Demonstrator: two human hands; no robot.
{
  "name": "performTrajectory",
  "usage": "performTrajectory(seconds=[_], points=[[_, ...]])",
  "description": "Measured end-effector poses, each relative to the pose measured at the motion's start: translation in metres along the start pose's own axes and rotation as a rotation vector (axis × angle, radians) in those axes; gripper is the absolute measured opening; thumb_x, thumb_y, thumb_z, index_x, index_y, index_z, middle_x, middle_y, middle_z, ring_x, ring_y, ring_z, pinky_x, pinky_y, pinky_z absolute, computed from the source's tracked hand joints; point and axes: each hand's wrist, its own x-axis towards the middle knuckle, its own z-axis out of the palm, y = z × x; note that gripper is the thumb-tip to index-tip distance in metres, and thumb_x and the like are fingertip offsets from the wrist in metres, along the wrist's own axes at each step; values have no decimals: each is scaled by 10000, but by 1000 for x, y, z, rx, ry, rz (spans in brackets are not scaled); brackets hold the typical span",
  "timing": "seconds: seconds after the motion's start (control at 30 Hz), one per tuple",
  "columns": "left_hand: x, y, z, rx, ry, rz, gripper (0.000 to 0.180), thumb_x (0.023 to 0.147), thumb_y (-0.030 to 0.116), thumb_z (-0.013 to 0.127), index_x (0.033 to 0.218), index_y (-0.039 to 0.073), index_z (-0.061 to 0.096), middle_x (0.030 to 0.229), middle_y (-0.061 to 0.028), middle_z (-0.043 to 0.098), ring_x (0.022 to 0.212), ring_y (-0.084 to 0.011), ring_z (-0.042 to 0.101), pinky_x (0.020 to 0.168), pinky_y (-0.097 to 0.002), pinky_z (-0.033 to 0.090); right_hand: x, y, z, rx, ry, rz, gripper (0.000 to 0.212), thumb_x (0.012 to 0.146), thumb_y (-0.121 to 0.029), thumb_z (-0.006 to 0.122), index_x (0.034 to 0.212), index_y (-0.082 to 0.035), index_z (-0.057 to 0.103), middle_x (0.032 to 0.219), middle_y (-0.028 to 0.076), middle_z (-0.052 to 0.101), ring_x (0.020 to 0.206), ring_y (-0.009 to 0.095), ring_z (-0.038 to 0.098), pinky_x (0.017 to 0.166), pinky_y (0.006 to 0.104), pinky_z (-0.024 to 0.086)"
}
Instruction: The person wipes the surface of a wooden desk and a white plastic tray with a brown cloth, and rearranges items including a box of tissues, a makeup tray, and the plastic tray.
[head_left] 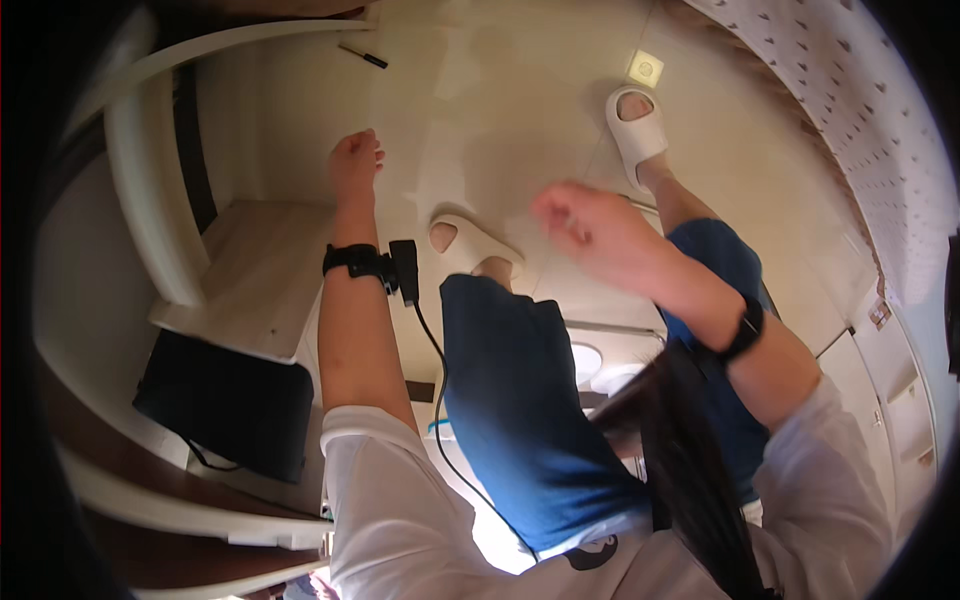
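Observation:
My left hand (357, 160) hovers over the floor beyond the wooden board, its fingers curled in. Nothing shows in it. Below and to the left of a thin stick with a black end (363, 55), the hand stays apart from it. My right hand (592, 232) is in front of my right knee, slightly smeared by motion. Its fingers are bent in toward the palm, and I see no object in them. A black strap with a small device (365, 262) and a cable is around my left wrist; another black band (745, 328) circles my right wrist.
A pale square piece with a round mark (646, 69) lies on the floor (500, 110) by my right slipper (638, 130). At left are a pale wooden board (260, 270), a black box-like thing (230, 405) and curved furniture edges. A white patterned cloth (850, 110) hangs at right.

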Motion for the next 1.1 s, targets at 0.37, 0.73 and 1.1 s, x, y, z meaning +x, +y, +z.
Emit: performTrajectory(seconds=[0.37, 0.73, 1.1], points=[[184, 16, 92, 205, 275, -6, 433, 883, 350, 696, 1108, -15, 637, 961, -190, 702, 843, -301, 707, 751, -390, 579, -19, -64, -61, -473, -172, -207, 528, 778, -247, 748, 1253, -60, 613, 1073, 120, 628, 962, 313, 620, 824, 411, 513], [51, -2, 85, 24, 62, 448, 172, 827, 158, 743, 921, 70, 630, 761, -68, 693, 645, -205, 678, 624, -335, 527, 37, -14, -36, -333, 3, -51, 292, 893, -170, 630, 1170, -81, 601, 976, 138, 636, 933, 336, 633, 790, 413, 525], [-304, 126, -95, 83, -180, 711, 193, 825, 81, 700, 1006, 81, 631, 921, -81, 620, 872, -265, 641, 740, -384, 491, -23, -129, -11, 284, -39, 69, 203, 936, -109, 657, 1115, -13, 641, 862, 40, 664, 722, 108, 631, 684, 240, 537]])
